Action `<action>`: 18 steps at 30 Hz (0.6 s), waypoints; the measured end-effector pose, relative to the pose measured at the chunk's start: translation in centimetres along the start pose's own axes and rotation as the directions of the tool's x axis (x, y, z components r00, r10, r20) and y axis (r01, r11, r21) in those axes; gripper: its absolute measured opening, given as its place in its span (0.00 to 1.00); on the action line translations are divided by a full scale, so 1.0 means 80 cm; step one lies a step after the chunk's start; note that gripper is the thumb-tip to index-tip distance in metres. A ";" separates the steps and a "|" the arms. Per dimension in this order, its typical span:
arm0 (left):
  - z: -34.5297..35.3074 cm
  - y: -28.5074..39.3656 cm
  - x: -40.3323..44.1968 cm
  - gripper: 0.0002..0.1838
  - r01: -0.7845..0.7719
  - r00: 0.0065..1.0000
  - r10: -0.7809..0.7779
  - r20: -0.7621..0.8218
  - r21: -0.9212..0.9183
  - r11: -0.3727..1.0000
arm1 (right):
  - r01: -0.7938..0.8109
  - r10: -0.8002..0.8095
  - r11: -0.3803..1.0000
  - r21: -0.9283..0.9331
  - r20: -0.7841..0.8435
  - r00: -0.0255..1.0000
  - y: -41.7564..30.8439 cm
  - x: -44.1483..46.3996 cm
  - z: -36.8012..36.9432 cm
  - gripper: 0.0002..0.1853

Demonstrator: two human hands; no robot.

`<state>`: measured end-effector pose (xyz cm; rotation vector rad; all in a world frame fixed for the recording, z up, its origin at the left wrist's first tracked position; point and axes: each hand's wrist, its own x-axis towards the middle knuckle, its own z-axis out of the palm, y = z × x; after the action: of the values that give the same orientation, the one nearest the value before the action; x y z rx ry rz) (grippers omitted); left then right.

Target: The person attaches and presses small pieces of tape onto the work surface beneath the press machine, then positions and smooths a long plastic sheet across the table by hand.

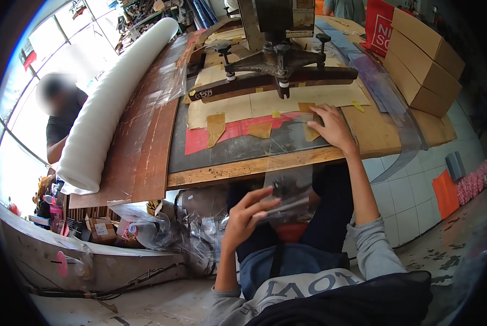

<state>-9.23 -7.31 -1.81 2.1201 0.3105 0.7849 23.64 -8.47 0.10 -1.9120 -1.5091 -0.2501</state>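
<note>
My left hand (pixel 247 214) is low in front of my lap, its thumb and fingers closed on a clear plastic sheet (pixel 293 182) that hangs at the table's front edge. My right hand (pixel 333 129) rests over the table with fingers apart, touching near a brown tape piece (pixel 310 133). Beside it lie a red strip (pixel 230 136) and a cream board (pixel 227 108), with other tape pieces (pixel 216 129) across their edges. Under them is a dark mat (pixel 243 152). Above the board hangs a metal press head (pixel 278 73) with a long dark bar.
A white foam roll (pixel 118 103) lies along the left on a brown board (pixel 145 130). Brown cartons (pixel 422 65) are stacked at the right. A person (pixel 61 117) is at the far left. Crumpled plastic (pixel 194 228) and clutter sit below the table.
</note>
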 end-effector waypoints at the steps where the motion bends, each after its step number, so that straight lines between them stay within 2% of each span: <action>1: 0.006 -0.002 -0.007 0.17 0.021 1.000 -0.021 0.016 0.000 1.000 | 0.048 -0.048 0.994 -0.098 0.009 0.999 -0.004 0.005 0.002 0.19; 3: 0.017 -0.009 -0.019 0.16 0.100 0.994 -0.099 0.055 -0.022 0.995 | 0.059 -0.055 0.998 -0.038 0.109 0.993 -0.002 0.015 0.005 0.17; 4: 0.024 -0.013 -0.023 0.15 0.093 0.996 -0.093 0.009 -0.037 0.995 | 0.062 -0.060 0.998 -0.009 0.157 0.986 0.000 0.021 0.005 0.16; 7: 0.043 -0.023 -0.031 0.15 0.076 0.989 -0.082 -0.122 -0.053 0.996 | -0.139 0.020 0.952 0.274 0.395 0.919 0.005 0.040 0.001 0.11; 9: 0.051 -0.033 -0.039 0.14 0.077 0.975 -0.081 -0.209 -0.028 0.997 | -0.232 0.043 0.858 0.458 0.386 0.921 0.003 0.039 -0.004 0.08; 11: 0.062 -0.062 -0.058 0.14 0.124 0.979 -0.156 -0.129 -0.227 0.966 | -0.263 0.008 0.738 0.622 0.381 0.924 -0.009 0.043 -0.018 0.04; 12: 0.065 -0.078 -0.067 0.13 0.145 0.979 -0.181 -0.088 -0.320 0.936 | -0.294 0.017 0.736 0.609 0.418 0.908 -0.018 0.049 -0.031 0.05; 13: 0.067 -0.089 -0.076 0.18 0.151 0.985 -0.174 -0.011 -0.437 0.887 | -0.324 0.026 0.735 0.595 0.454 0.891 -0.040 0.055 -0.052 0.05; 14: 0.073 -0.099 -0.089 0.20 0.210 0.969 -0.243 0.033 -0.624 0.753 | -0.354 0.034 0.734 0.579 0.489 0.872 -0.058 0.061 -0.067 0.06; 16: 0.081 -0.111 -0.105 0.28 0.280 0.931 -0.330 0.156 -0.886 0.370 | -0.326 -0.028 0.725 0.606 0.499 0.866 -0.085 0.077 -0.079 0.06; 17: 0.079 -0.115 -0.106 0.38 0.299 0.932 -0.277 0.235 -0.928 0.220 | -0.314 -0.059 0.721 0.618 0.506 0.861 -0.097 0.085 -0.082 0.06; 18: 0.076 -0.117 -0.109 0.40 0.259 0.950 -0.226 0.216 -0.949 0.182 | -0.293 -0.078 0.716 0.633 0.490 0.868 -0.108 0.094 -0.085 0.06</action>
<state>-11.65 -9.42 -15.63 0.7791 0.0598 0.4980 19.75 -5.87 12.56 -1.4621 -1.4756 0.8293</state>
